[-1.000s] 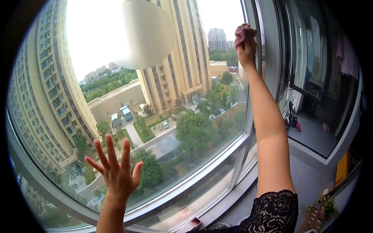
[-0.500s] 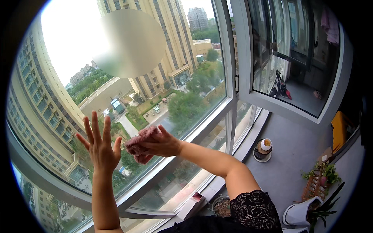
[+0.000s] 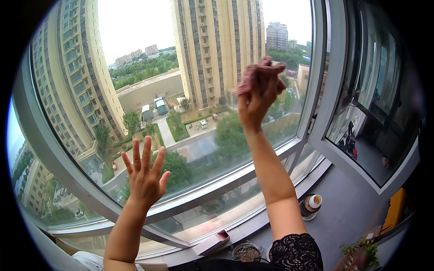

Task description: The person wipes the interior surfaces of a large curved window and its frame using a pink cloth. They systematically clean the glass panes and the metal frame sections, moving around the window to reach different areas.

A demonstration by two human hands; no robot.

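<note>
Grey floor [image 3: 339, 217], bright sky [image 3: 135, 27] outside

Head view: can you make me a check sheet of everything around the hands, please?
Surface: large clear glass window pane in a grey frame.
Things: crumpled dusky-pink fabric cloth, against or near the glass; can't tell which.
Clutter: pale long open-ended box on the light grey ledge; white round cup with a dark round pot.
Hands: right hand has its grip closed on the cloth; left hand spread open.
Cables: nothing seen.
Surroundings: tall beige buildings, green leafy trees outside.
</note>
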